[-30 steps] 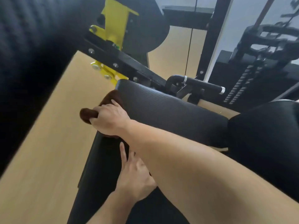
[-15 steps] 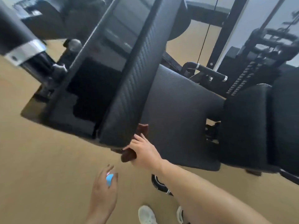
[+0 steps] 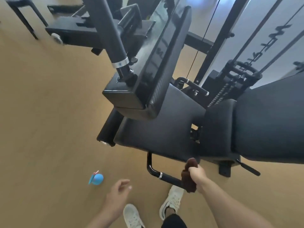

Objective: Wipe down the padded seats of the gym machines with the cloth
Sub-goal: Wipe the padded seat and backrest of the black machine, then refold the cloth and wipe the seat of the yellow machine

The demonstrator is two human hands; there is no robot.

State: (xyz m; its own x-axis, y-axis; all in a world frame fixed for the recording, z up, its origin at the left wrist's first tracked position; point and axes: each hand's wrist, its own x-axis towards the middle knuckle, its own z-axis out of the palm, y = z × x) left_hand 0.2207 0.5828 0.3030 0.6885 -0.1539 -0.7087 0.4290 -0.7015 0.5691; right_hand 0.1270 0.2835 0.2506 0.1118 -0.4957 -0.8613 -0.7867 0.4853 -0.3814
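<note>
A dark brown cloth [image 3: 189, 176] is clamped in the curled fingers [image 3: 193, 170] of the right hand [image 3: 198, 176], bunched and hanging against the black side handle [image 3: 166, 176] just below the near edge of the padded seat [image 3: 158, 134]. The cloth is not on the padding; the seat lies just above and beyond the fingers. The left hand [image 3: 118, 194] is held free over the floor [image 3: 49, 129], its fingers loosely apart and holding nothing.

Whether the seat has been wiped cannot be read from its surface. From the cloth's position off the pad, this seat is judged either finished or between strokes, and the backrest pad [image 3: 271, 125] to the right of the fingers and the upright pad [image 3: 166, 63] above them may remain.

One cloth is counted, one seat pad, one backrest pad, one upright pad, two white shoes [image 3: 133, 216], and one blue spray bottle [image 3: 97, 178] on the floor, well to the left of the cloth. A second machine [image 3: 74, 32] is seen far above, blurred.
</note>
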